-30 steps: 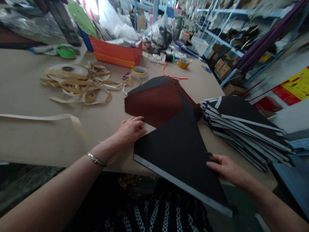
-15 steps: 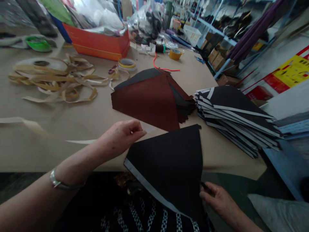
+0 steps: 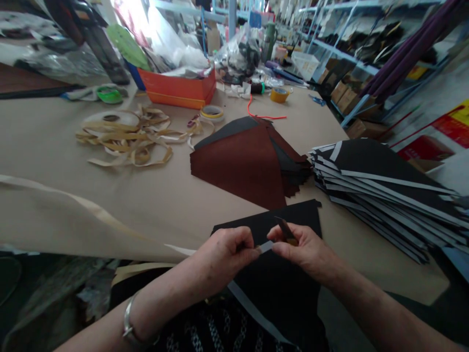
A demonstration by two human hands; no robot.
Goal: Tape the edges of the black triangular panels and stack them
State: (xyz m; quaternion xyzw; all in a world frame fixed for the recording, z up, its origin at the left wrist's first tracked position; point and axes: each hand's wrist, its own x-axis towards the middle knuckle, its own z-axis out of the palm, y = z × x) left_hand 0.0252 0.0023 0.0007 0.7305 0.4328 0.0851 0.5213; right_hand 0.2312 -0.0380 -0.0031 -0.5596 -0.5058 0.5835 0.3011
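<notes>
My left hand (image 3: 234, 249) is closed in a pinch on a narrow whitish tape strip (image 3: 266, 246). Close by on the right, my right hand (image 3: 302, 247) has thumb and finger at the strip's free end. A dark pointed blade (image 3: 283, 228), like a small knife, juts up from the right hand's grip; most of its handle is hidden by the fingers. Beneath both hands lies a black fabric-like panel (image 3: 282, 283), partly on the table edge and partly over my lap. A pale grey strip (image 3: 252, 308) runs along its lower left edge.
Reddish-brown and grey panels (image 3: 238, 164) are piled ahead on the table (image 3: 154, 205). To the right stands a stack of black panels with pale edges (image 3: 381, 190). Tangled tape (image 3: 128, 134), tape rolls (image 3: 211, 113) and an orange box (image 3: 179, 88) lie farther back.
My right hand has come up from the panel's right edge to meet my left hand over the panel. The left hand has moved right and down with the tape. The view has shifted left.
</notes>
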